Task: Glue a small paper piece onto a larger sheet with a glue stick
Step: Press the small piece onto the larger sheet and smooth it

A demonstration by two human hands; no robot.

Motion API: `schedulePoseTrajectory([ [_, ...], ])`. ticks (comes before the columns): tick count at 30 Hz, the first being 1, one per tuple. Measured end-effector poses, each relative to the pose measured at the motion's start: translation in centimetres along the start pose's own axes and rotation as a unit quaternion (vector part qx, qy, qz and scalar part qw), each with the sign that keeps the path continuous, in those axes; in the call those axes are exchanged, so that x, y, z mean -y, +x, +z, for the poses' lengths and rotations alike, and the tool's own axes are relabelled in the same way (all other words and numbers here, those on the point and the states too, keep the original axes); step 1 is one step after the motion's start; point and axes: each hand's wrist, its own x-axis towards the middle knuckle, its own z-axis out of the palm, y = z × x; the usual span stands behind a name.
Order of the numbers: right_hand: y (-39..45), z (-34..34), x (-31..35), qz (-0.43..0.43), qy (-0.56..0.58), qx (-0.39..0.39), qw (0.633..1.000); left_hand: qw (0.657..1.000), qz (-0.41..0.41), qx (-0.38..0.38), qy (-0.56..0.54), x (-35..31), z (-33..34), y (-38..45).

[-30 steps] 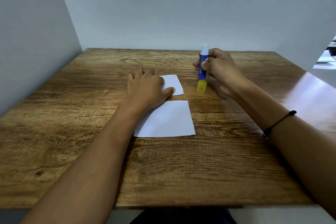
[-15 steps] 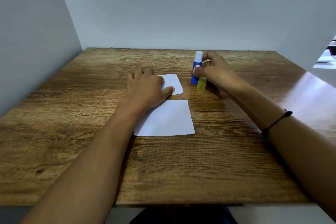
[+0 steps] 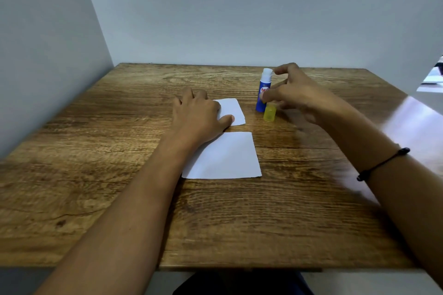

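Note:
A blue glue stick [image 3: 262,93] stands upright and uncapped on the wooden table [image 3: 119,175], its white glue tip showing. Its yellow cap [image 3: 269,113] stands just right of its base. My right hand [image 3: 294,96] hovers beside the stick with fingers spread, blurred, holding nothing. My left hand [image 3: 199,115] lies flat on the small paper piece [image 3: 233,111], thumb pressing its near edge. The larger white sheet [image 3: 227,157] lies just in front of it, partly under my left forearm.
Grey walls close the table on the left and at the back. The table's right side shows a bright reflection. A black cord bracelet [image 3: 381,164] is on my right wrist. A dark shape sits below the near table edge.
My right hand lowered the glue stick, stood it upright beside the yellow cap and let go, fingers now apart. My left hand stayed on the small paper.

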Motion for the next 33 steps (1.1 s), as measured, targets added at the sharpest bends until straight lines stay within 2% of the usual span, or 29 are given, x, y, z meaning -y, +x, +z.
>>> schedulePoseTrajectory([
  [3, -0.6, -1.3, 0.4, -0.007, -0.069, -0.05, 0.996, 1.0, 0.003, -0.003, 0.0, 0.0, 0.0, 0.0],
  [6, -2.0, -1.8, 1.0, -0.087, -0.074, -0.12, 0.986, 1.0, 0.003, -0.002, -0.002, 0.0, -0.1, -0.1],
  [9, -4.1, -0.7, 2.0, -0.122, -0.098, -0.064, 0.986, 1.0, 0.003, 0.002, -0.004, -0.1, -0.3, -0.3],
  [11, -5.3, 0.9, 2.4, -0.119, -0.181, 0.006, 0.976, 1.0, -0.001, 0.008, -0.007, -0.1, -0.4, -0.5],
  [14, -6.4, 3.3, 2.5, -0.124, -0.354, 0.101, 0.922, 1.0, -0.006, 0.014, -0.011, 0.0, -0.5, -0.8],
  [17, -6.8, 4.3, 2.4, -0.125, -0.441, 0.126, 0.88, 1.0, -0.005, 0.009, -0.014, 0.0, -0.4, -1.1],
  [22, -7.0, 4.5, 2.5, -0.106, -0.43, 0.165, 0.881, 1.0, -0.004, 0.004, -0.02, 0.0, -0.4, -1.2],
  [33, -7.1, 3.8, 2.4, -0.132, -0.436, 0.19, 0.87, 1.0, -0.015, 0.005, -0.025, -0.1, -0.5, -1.5],
])
